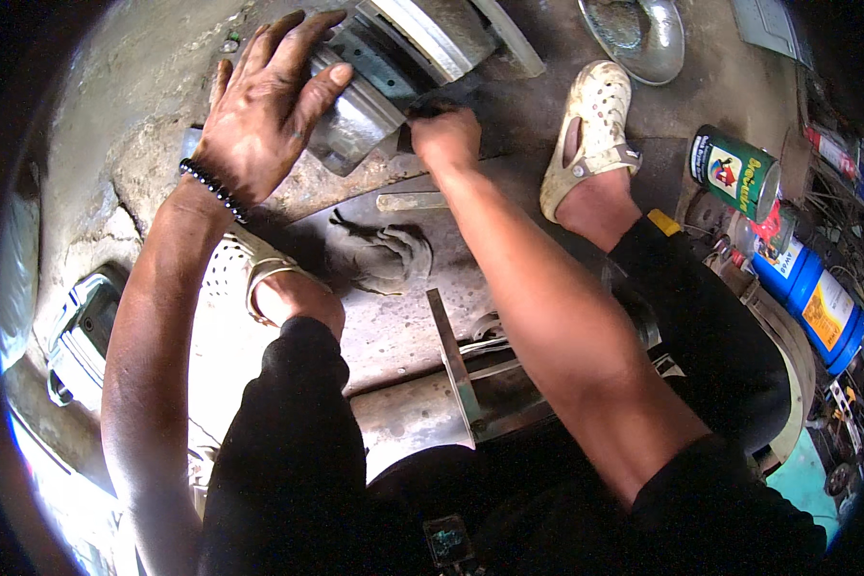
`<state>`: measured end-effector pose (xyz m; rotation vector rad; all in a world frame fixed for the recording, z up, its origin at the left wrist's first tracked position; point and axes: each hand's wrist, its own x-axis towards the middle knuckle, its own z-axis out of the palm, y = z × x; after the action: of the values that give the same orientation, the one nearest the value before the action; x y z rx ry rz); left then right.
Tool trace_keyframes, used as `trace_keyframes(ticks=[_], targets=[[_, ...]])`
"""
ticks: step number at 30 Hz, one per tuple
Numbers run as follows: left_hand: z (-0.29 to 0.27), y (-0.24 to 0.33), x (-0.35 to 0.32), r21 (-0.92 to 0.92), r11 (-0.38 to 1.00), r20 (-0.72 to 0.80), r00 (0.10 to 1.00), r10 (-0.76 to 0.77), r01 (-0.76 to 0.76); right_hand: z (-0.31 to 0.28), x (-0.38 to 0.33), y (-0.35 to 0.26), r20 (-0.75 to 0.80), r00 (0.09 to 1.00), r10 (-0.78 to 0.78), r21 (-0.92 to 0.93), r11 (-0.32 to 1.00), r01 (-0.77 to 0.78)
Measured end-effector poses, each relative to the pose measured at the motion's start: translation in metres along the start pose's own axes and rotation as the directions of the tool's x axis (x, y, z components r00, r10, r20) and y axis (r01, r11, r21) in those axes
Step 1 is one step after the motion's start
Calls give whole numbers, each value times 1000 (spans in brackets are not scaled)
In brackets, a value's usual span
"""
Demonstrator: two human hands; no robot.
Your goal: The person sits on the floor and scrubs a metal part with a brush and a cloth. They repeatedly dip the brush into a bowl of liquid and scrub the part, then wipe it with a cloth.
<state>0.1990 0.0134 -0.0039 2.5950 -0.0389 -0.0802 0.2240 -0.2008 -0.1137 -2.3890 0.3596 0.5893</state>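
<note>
Near the top centre lies a shiny metal assembly (pixel 357 123) with curved bright plates and a dark, holed strip between them. My left hand (pixel 264 115), dark with grime and wearing a beaded bracelet (pixel 216 189), is at its left side. Its fingers are stretched out and the thumb lies over the metal edge; nothing shows in its grasp. Close to the assembly's lower right end, my right hand (pixel 448 142) is closed in a fist, low over the floor. Something dark shows at its knuckles, but I cannot make out what it holds.
A grey work glove (pixel 384 257) and a short flat bar (pixel 411 202) lie between my feet, which wear pale clogs (pixel 593 120). Nearer me is a metal cylinder (pixel 408 418) with an upright bar. A metal bowl (pixel 667 43), green can (pixel 739 175) and blue container (pixel 816 307) stand right.
</note>
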Motion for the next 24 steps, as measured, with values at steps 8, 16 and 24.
trace_keyframes(ticks=[8, 16, 24], targets=[[3, -3, -4, 29, 999, -40, 999, 34, -32, -24, 29, -29, 340, 940, 30, -498, 854, 153], [4, -4, -2, -12, 1000, -36, 999, 27, -27, -13, 13, 0, 75, 994, -74, -117, 990, 82], [-3, 6, -7, 36, 998, 41, 998, -46, 45, 27, 1, 7, -136, 972, 192, 363, 923, -131]])
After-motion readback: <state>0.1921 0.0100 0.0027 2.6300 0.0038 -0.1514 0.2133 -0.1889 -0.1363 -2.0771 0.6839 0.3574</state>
